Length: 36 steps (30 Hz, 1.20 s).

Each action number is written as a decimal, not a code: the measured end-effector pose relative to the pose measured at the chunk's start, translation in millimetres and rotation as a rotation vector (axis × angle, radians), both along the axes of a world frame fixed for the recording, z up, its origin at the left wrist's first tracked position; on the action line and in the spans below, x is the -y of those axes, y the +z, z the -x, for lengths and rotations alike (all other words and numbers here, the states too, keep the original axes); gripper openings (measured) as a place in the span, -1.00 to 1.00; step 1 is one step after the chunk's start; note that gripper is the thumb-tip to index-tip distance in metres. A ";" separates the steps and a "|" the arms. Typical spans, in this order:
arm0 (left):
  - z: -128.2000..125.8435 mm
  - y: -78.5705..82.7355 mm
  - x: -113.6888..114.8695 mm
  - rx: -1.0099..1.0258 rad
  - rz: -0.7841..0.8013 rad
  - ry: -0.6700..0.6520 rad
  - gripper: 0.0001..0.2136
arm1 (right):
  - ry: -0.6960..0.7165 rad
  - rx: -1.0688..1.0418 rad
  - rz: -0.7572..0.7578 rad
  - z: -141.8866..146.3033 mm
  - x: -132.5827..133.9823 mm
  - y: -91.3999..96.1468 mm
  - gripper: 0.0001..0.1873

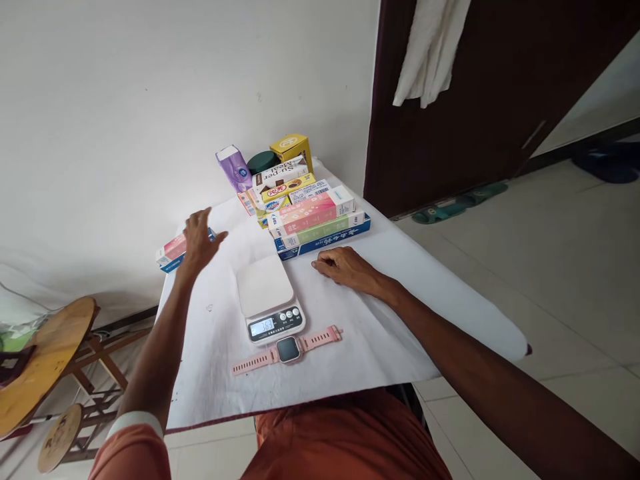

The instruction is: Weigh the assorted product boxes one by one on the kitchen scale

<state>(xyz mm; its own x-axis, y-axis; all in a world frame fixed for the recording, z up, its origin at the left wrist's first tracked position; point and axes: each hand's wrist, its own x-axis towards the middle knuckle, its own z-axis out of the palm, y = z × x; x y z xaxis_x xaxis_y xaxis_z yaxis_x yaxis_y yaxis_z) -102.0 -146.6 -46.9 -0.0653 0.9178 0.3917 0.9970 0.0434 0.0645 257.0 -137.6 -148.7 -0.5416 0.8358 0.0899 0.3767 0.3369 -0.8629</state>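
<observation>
My left hand is at the left edge of the table, over a pink box that lies on a blue box. Its thumb stands apart from the fingers, and the hand hides part of both boxes. Resting on the white tablecloth, my right hand has its fingers curled in with nothing visible in them. Between the hands is a white kitchen scale with a bare platform and a lit display. A pink-strapped smartwatch lies flat in front of the scale.
Behind the scale are stacked boxes, including a pink carton, a green carton and a blue carton. Farther back stand a purple pack, a dark green lid and a yellow box. Wooden stools are at left.
</observation>
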 end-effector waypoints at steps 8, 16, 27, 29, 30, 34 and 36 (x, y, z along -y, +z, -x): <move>-125.5 -3.5 -6.1 -0.029 0.006 -0.398 -0.34 | 0.021 0.029 -0.085 1.0 -5.2 -2.4 -0.59; -142.5 -17.0 -34.4 -0.074 0.189 -0.342 -0.44 | 0.044 0.075 -0.117 2.9 -5.6 -10.1 -0.54; -142.3 -21.8 -34.5 -0.023 0.187 -0.357 -0.46 | 0.035 0.077 -0.132 4.0 -6.0 -12.5 -0.55; -141.1 -21.6 -34.8 -0.008 0.181 -0.367 -0.45 | 0.033 0.080 -0.138 4.2 -7.1 -13.5 -0.56; -140.6 -21.2 -34.8 -0.002 0.180 -0.374 -0.44 | 0.032 0.083 -0.142 4.2 -7.5 -13.9 -0.56; -138.9 -18.6 -34.5 0.029 0.180 -0.395 -0.40 | 0.030 0.088 -0.148 3.9 -8.0 -13.9 -0.57; -138.0 -17.8 -35.1 0.049 0.179 -0.403 -0.40 | 0.027 0.082 -0.142 3.6 -7.2 -12.9 -0.57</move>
